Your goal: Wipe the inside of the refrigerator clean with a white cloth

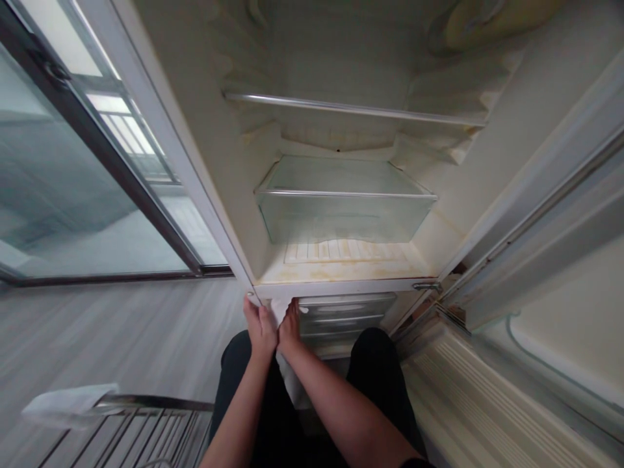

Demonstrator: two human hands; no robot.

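Note:
An old refrigerator (336, 286) stands in front of me with its doors swung out to the right. Just below its middle crossbar, my left hand (260, 330) curls around the left front edge of the cabinet. My right hand (289, 327) is close beside it, inside the lower compartment's left edge, with fingers against a white cloth (281, 309). Part of that cloth hangs below my wrists. To the right of my hand sit clear-fronted drawers (346, 315). My fingertips are partly hidden.
Above are a glass shelf (346, 175), a clear drawer (341, 218) and a yellow-stained compartment floor (351, 260). Open doors (487, 403) spread at right. A metal rack (151, 416) with another white cloth (68, 403) stands lower left. A sliding glass door (97, 195) is at left.

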